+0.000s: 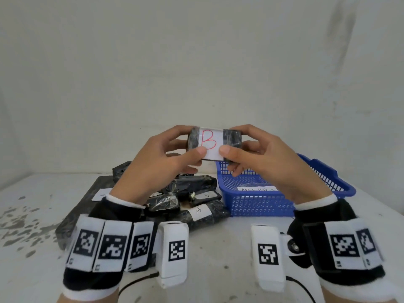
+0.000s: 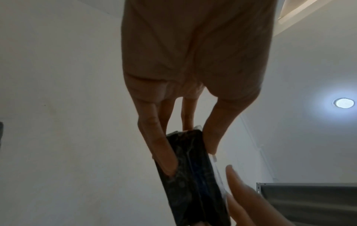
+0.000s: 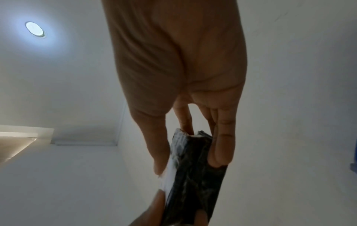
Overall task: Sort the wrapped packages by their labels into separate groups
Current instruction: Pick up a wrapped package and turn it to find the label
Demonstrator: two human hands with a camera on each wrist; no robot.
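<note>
Pinching a wrapped package (image 1: 215, 142) by its short ends, the left hand (image 1: 157, 162) and right hand (image 1: 264, 158) hold it level, label B facing up. It hangs above the blue basket's (image 1: 284, 206) left rim, nearer the right hand; the pile of packages (image 1: 192, 202) lies left of the basket.

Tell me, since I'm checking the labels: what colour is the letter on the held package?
Red, a B on the white label of the package; head view shows it best.

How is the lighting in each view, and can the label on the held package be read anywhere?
Head view: even, soft light; the red B on the held package reads clearly. Left wrist view: ceiling lamp flares and the left hand is dim. Right wrist view: likewise backlit, label edge-on, unreadable.
</note>
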